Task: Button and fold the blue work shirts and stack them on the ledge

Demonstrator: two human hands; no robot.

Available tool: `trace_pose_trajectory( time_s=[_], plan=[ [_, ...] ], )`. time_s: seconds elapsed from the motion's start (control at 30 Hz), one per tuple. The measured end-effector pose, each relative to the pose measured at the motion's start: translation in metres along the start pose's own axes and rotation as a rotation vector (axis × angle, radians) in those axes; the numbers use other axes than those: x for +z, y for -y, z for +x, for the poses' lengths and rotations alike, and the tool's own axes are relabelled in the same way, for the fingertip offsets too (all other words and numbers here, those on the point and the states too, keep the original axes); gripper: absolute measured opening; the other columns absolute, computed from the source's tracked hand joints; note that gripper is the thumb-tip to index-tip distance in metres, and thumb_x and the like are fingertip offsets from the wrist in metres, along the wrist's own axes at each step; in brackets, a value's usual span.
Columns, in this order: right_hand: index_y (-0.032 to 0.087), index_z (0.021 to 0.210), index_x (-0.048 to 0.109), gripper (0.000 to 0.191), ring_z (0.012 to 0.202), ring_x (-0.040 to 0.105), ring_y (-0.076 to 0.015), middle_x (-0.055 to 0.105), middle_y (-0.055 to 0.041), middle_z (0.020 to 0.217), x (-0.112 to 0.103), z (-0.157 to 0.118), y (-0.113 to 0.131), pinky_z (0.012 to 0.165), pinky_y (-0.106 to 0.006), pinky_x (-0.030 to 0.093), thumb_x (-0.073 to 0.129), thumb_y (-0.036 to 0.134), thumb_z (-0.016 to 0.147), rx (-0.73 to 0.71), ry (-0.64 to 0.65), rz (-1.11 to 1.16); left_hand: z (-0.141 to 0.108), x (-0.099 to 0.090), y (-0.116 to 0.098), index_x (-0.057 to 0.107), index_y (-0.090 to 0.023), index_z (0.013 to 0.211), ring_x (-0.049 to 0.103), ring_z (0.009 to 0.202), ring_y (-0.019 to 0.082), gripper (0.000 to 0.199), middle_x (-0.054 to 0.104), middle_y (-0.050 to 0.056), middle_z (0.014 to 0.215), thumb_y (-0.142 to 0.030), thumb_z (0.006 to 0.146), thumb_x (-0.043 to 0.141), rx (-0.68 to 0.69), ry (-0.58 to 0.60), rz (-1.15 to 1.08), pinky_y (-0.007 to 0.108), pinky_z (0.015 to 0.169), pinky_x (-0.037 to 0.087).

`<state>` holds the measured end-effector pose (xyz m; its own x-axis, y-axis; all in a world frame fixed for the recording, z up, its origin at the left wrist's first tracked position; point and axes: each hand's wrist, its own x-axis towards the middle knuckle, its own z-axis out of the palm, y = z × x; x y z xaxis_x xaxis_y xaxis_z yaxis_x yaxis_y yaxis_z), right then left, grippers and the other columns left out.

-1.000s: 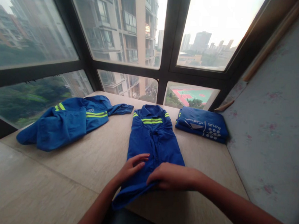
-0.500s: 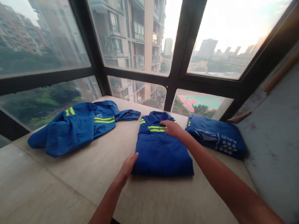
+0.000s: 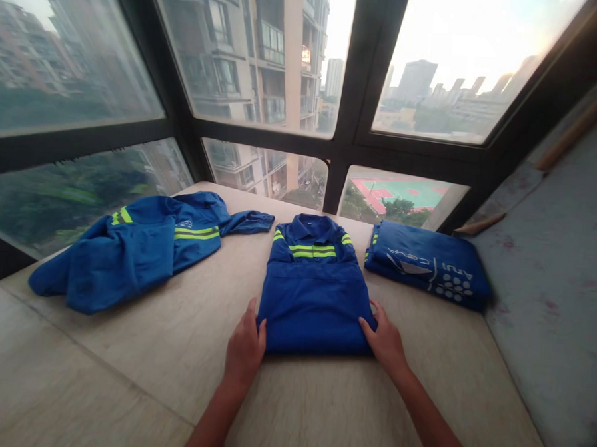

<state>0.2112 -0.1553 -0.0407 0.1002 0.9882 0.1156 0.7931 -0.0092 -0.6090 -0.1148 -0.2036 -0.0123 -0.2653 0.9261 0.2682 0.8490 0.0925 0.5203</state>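
A folded blue jacket [image 3: 316, 304] with yellow-green stripes lies in the middle of the pale surface, its collar toward the window. My left hand [image 3: 246, 344] is at its lower left edge, thumb apart from the fingers, touching the side. At the lower right edge, my right hand [image 3: 385, 336] has its thumb on top of the cloth and its fingers along the side, gripping the edge. An unfolded blue jacket [image 3: 142, 248] is spread at the left, one sleeve reaching toward the folded one. Another folded blue garment [image 3: 426, 263] with white printing lies at the right.
The stone-like ledge [image 3: 171, 370] runs beneath all the clothes. Dark window frames [image 3: 277, 139] border its far side. A patterned wall [image 3: 554, 310] stands along the right.
My right hand has moved from the chest stripes down to the jacket's lower right edge. My left hand remains by the left edge, its fingers now more visible. The view has shifted slightly.
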Motion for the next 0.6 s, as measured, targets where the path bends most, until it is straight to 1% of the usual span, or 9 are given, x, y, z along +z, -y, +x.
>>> trace_pose_trajectory(
  time_s=[0.1, 0.2, 0.27, 0.3, 0.37, 0.43, 0.5, 0.53, 0.6],
  plan=[
    [0.017, 0.142, 0.044, 0.053, 0.095, 0.071, -0.0312, 0.069, -0.0169, 0.117, 0.001, -0.016, 0.002, 0.076, -0.043, 0.055, 0.04, 0.038, 0.094, -0.074, -0.014, -0.161, -0.023, -0.006, -0.006, 0.048, -0.018, 0.139, 0.061, 0.096, 0.025, 0.047, 0.062, 0.014, 0.114, -0.018, 0.093, 0.04, 0.17, -0.049, 0.271, 0.037, 0.079, 0.054],
    [0.02, 0.143, 0.042, 0.05, 0.086, 0.072, -0.0287, 0.069, -0.0148, 0.116, -0.004, -0.045, -0.005, 0.07, -0.04, 0.056, 0.037, 0.035, 0.096, -0.155, -0.018, -0.276, -0.048, -0.014, -0.006, 0.049, -0.022, 0.14, 0.057, 0.114, 0.028, 0.054, 0.054, 0.015, 0.134, -0.008, 0.089, 0.039, 0.279, -0.021, 0.37, 0.042, 0.089, 0.052],
    [0.022, 0.144, 0.041, 0.049, 0.079, 0.072, -0.0264, 0.07, -0.0133, 0.114, -0.01, -0.072, -0.013, 0.063, -0.037, 0.055, 0.037, 0.035, 0.096, -0.198, -0.027, -0.337, -0.066, -0.021, -0.002, 0.049, -0.026, 0.141, 0.047, 0.13, 0.03, 0.066, 0.048, 0.012, 0.145, 0.0, 0.082, 0.038, 0.411, 0.036, 0.39, 0.046, 0.101, 0.045],
    [0.023, 0.143, 0.042, 0.048, 0.076, 0.072, -0.0256, 0.07, -0.0127, 0.113, -0.014, -0.086, -0.017, 0.059, -0.035, 0.055, 0.037, 0.035, 0.097, -0.213, -0.029, -0.369, -0.074, -0.025, 0.001, 0.049, -0.028, 0.141, 0.043, 0.134, 0.03, 0.071, 0.048, 0.009, 0.147, 0.002, 0.079, 0.038, 0.493, 0.087, 0.392, 0.048, 0.105, 0.041],
    [0.025, 0.14, 0.045, 0.046, 0.078, 0.071, -0.0262, 0.069, -0.012, 0.112, -0.026, -0.111, -0.025, 0.056, -0.035, 0.054, 0.038, 0.037, 0.096, -0.238, -0.027, -0.424, -0.089, -0.034, 0.005, 0.051, -0.031, 0.14, 0.045, 0.133, 0.028, 0.076, 0.051, 0.004, 0.146, 0.002, 0.072, 0.042, 0.639, 0.226, 0.384, 0.048, 0.108, 0.037],
    [0.024, 0.137, 0.05, 0.045, 0.093, 0.069, -0.0289, 0.066, -0.0126, 0.116, -0.039, -0.126, -0.031, 0.064, -0.038, 0.057, 0.043, 0.038, 0.095, -0.278, -0.025, -0.432, -0.095, -0.045, 0.005, 0.055, -0.03, 0.135, 0.053, 0.126, 0.028, 0.072, 0.057, 0.004, 0.14, -0.002, 0.069, 0.046, 0.718, 0.375, 0.359, 0.047, 0.108, 0.037],
    [0.024, 0.134, 0.052, 0.044, 0.11, 0.063, -0.0302, 0.062, -0.0126, 0.125, -0.052, -0.124, -0.033, 0.083, -0.043, 0.057, 0.048, 0.039, 0.093, -0.356, -0.007, -0.378, -0.087, -0.056, -0.001, 0.059, -0.03, 0.129, 0.056, 0.121, 0.027, 0.064, 0.062, 0.004, 0.134, -0.006, 0.071, 0.049, 0.734, 0.463, 0.324, 0.048, 0.109, 0.036],
    [0.023, 0.134, 0.053, 0.043, 0.116, 0.06, -0.0296, 0.06, -0.012, 0.131, -0.057, -0.117, -0.032, 0.092, -0.045, 0.054, 0.049, 0.039, 0.093, -0.397, 0.006, -0.336, -0.078, -0.059, -0.007, 0.06, -0.03, 0.128, 0.056, 0.122, 0.026, 0.059, 0.063, 0.003, 0.133, -0.008, 0.074, 0.049, 0.733, 0.469, 0.305, 0.048, 0.11, 0.036],
    [0.022, 0.134, 0.053, 0.041, 0.126, 0.053, -0.0271, 0.055, -0.0108, 0.139, -0.062, -0.09, -0.024, 0.104, -0.045, 0.047, 0.045, 0.037, 0.096, -0.46, 0.024, -0.25, -0.052, -0.059, -0.021, 0.059, -0.029, 0.129, 0.052, 0.127, 0.025, 0.051, 0.059, 0.004, 0.137, -0.012, 0.083, 0.046, 0.704, 0.399, 0.276, 0.047, 0.111, 0.036]
  ],
)
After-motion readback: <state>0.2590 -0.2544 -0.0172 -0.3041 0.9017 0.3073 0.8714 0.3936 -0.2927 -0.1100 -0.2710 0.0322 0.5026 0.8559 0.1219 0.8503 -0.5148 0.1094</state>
